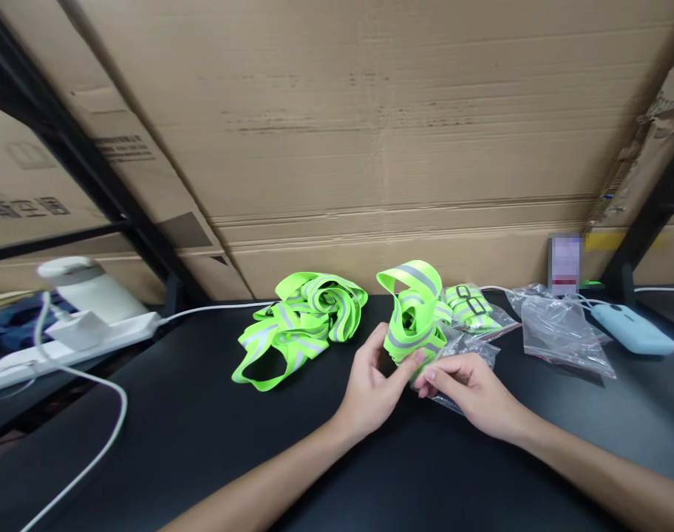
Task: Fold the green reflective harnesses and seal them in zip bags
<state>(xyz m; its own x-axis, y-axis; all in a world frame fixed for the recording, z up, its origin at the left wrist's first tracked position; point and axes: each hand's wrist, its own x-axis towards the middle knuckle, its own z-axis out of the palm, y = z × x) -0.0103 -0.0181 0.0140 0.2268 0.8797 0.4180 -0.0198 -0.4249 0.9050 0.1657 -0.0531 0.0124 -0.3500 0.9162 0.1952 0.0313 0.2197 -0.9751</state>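
My left hand (377,380) is closed around the lower left of a neon-green reflective strap (412,325) with a grey stripe, bunched in loops above the black table. At the strap's lower right, my right hand (470,388) has its thumb and fingers pinched together; what lies between them is hidden. A clear plastic bag (484,355) lies partly under and behind the right hand. Close behind it is a bagged green strap (473,307) with a black buckle. To the left rests a loose heap of similar green straps (309,314).
Clear plastic bags (564,336) and a light blue power bank (633,330) are at the right, near a pixelated upright phone-like object (564,264). A white power strip (76,347), cable (120,406) and white bottle (96,284) occupy the left. Cardboard (370,148) walls the back.
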